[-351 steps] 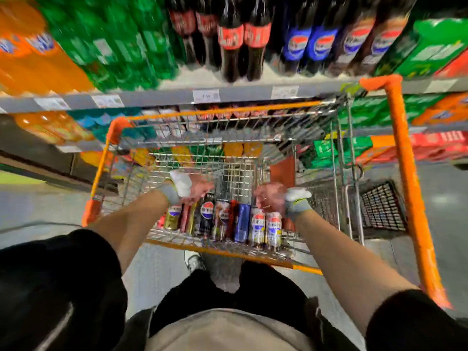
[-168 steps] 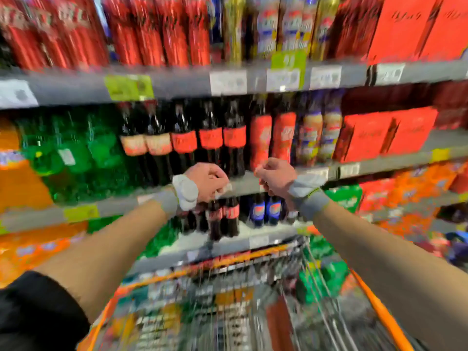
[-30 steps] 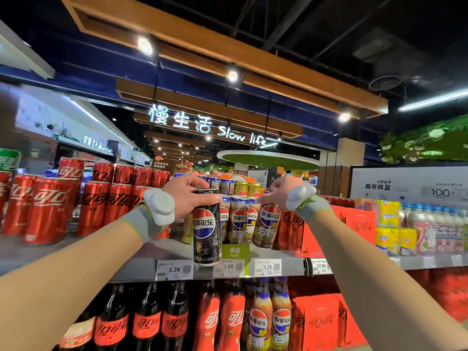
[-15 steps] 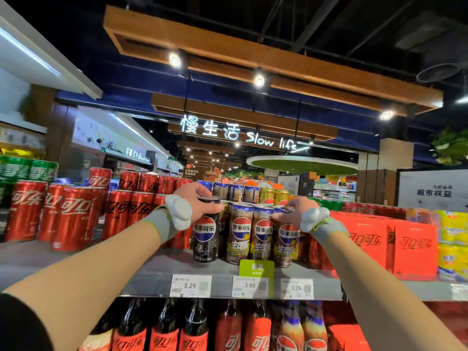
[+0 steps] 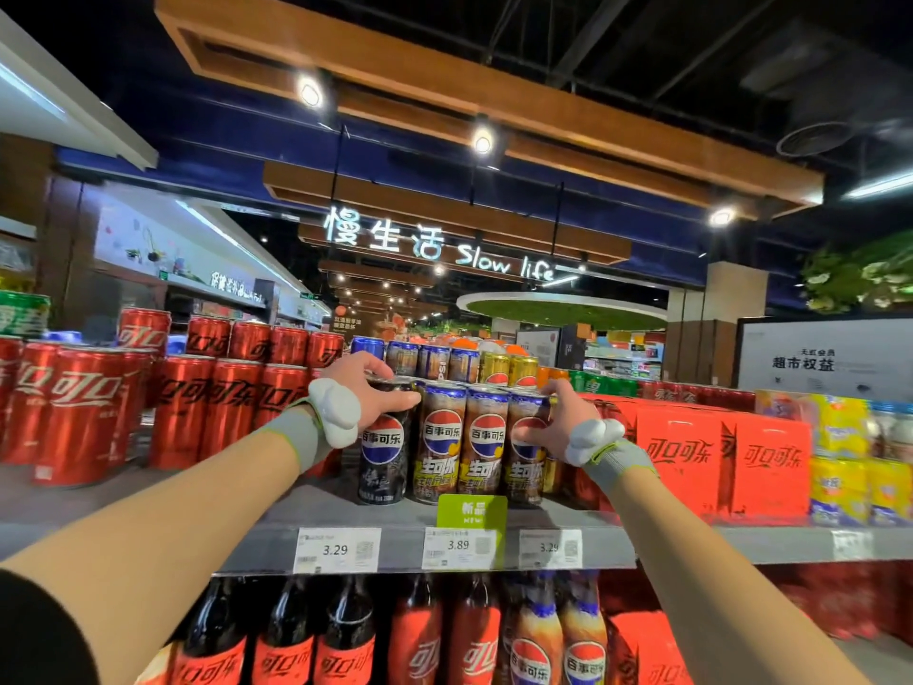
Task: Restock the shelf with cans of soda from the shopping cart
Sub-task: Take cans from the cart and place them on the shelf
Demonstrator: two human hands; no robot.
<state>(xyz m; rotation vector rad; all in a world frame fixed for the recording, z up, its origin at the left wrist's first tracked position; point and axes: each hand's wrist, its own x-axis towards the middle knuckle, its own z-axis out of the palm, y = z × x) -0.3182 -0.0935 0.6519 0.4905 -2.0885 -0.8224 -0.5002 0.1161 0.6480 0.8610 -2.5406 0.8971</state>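
Left hand [image 5: 363, 394] gripped black can [image 5: 384, 449] by its top, upright on shelf [image 5: 691, 545]; right hand [image 5: 552, 423] seemingly clasped rightmost brown can [image 5: 524, 459].

We have our left hand [image 5: 366, 388] gripping the top of the left-end can [image 5: 384, 454] in a near row of four on the shelf [image 5: 691, 542]; our right hand [image 5: 553, 422] holds the right-end can [image 5: 526, 479]. Stacked cans [image 5: 444, 360] stand behind the row. Cola cans [image 5: 89, 412] fill the left, boxes [image 5: 691, 457] the right. Price tags [image 5: 337, 550] sit on the shelf edge, bottles [image 5: 346, 635] below.
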